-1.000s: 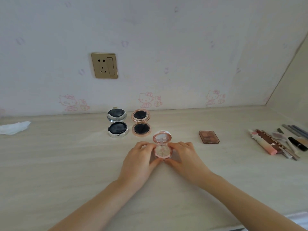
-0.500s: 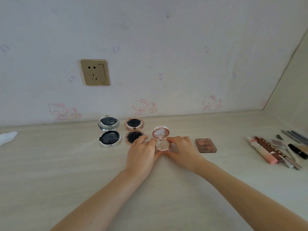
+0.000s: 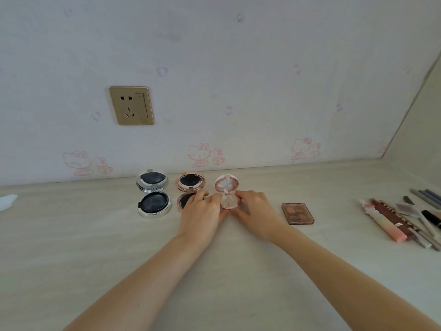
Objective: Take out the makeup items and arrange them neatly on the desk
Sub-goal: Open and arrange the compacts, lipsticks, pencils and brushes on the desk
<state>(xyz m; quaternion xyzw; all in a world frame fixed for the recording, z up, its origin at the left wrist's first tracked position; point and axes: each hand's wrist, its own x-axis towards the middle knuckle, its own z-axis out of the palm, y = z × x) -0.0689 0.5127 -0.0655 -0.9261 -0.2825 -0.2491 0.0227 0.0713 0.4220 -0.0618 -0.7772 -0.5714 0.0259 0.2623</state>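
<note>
pink compact (image 3: 228,196) sitting open on desk (image 3: 95,247), just right of rose-gold compact (image 3: 189,187) | left hand (image 3: 202,215) gripping its left edge, fingers curled | right hand (image 3: 256,211) gripping its right edge, fingers curled

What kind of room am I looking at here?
Probably a bedroom or dressing corner at home. The white wallpaper printed with pink cartoon cats, the pale wood-grain desk set into a corner, and the opened round compacts, such as the silver one, suggest a personal vanity spot.
</note>
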